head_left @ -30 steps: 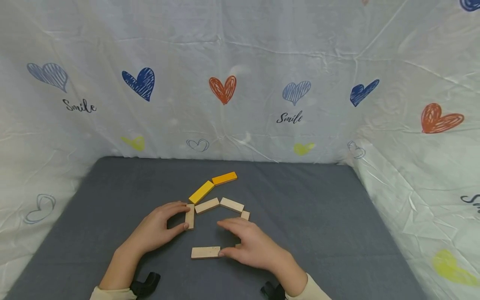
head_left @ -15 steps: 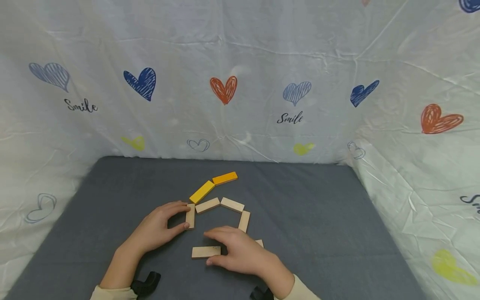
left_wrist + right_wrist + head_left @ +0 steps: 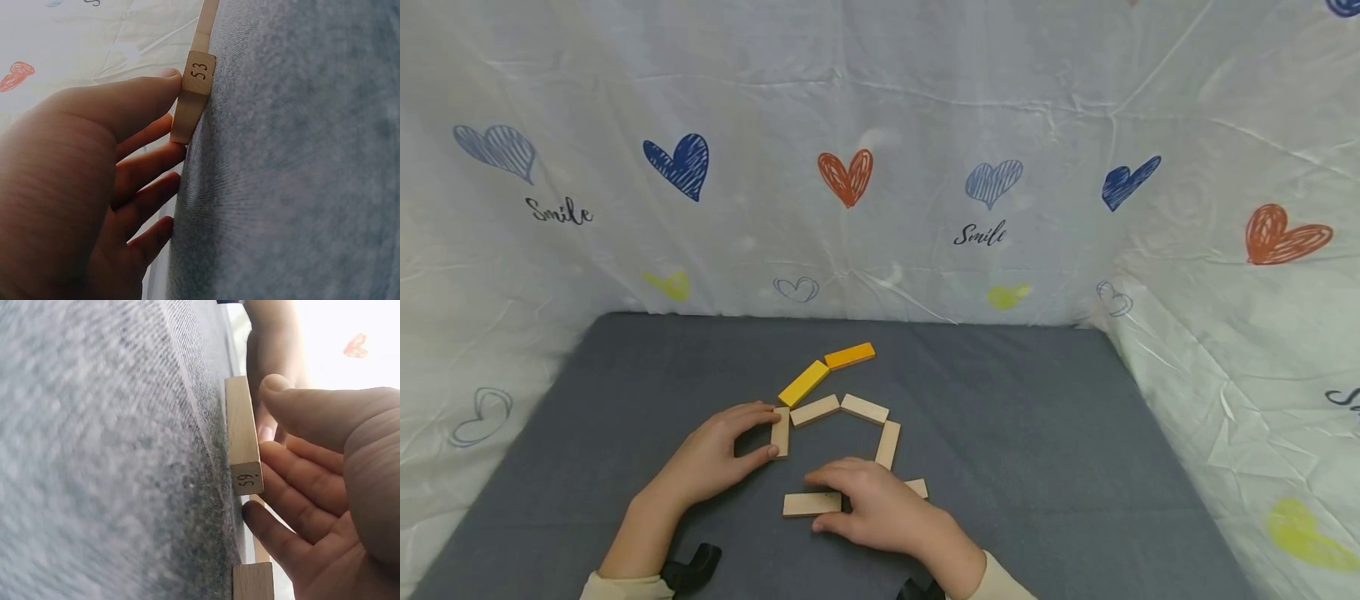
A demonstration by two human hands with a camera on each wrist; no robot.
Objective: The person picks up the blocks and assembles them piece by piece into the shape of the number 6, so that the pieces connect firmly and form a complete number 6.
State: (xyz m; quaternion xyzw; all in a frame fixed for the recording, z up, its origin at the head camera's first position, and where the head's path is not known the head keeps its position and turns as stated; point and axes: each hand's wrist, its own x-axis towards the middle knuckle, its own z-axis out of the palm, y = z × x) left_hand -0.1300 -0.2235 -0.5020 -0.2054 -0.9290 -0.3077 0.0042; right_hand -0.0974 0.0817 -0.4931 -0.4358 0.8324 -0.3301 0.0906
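Observation:
My left hand [image 3: 722,454] lies beside a plain wooden block [image 3: 781,433], thumb and forefinger touching its left side. In the left wrist view the thumb tip meets that block at its end numbered 53 [image 3: 199,75], the other fingers spread loosely. My right hand [image 3: 880,508] straddles another plain block [image 3: 811,504] that lies crosswise nearer the body. The right wrist view shows its thumb [image 3: 306,412] just off that block and its fingers loosely extended on the far side. The hand covers part of a further block [image 3: 917,488].
Two more plain blocks [image 3: 815,411] form an arch at the back of the loop, and another [image 3: 887,444] slants down on the right. Beyond them lie a yellow block [image 3: 803,383] and an orange block [image 3: 849,356]. A grey cloth [image 3: 1037,433] covers the table before a heart-patterned curtain [image 3: 910,108].
My right hand has shifted left from the crosswise block's right end to straddle it, exposing more of the blocks on the right. The left hand and the blocks have stayed in place.

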